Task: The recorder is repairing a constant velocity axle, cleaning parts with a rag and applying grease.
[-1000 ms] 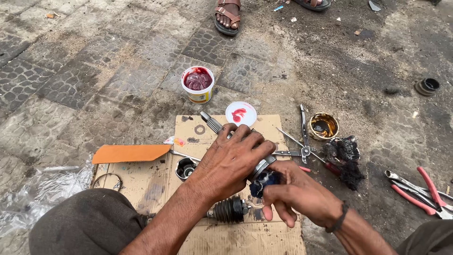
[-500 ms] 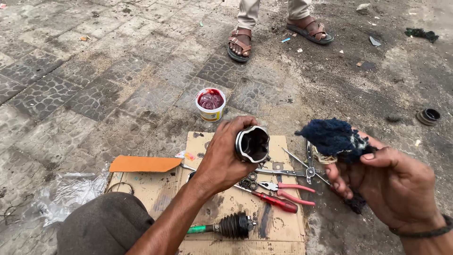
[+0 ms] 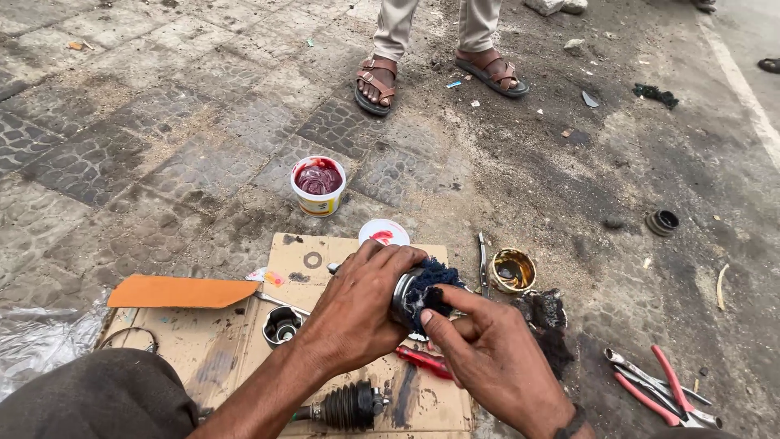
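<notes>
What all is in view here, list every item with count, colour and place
metal joint cup: one, steel, in left hand
rag: one, dark blue, pushed into the cup
grease tub: one, white with red grease, on paving
lid: one, white, red smear, at cardboard's far edge
cardboard: one, brown, on the ground
axle boot: one, black, near edge
brass tin: one, right of the cup
pliers: red-handled, far right
bystander's sandalled feet: two, top
left hand: grips cup
right hand: presses rag

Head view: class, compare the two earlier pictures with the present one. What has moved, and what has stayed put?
The right hand brought the dark rag back from the side and now presses it into the metal cup, which the left hand has lowered again. The grease tub, white lid, cardboard and shaft boot stayed where they were.
</notes>
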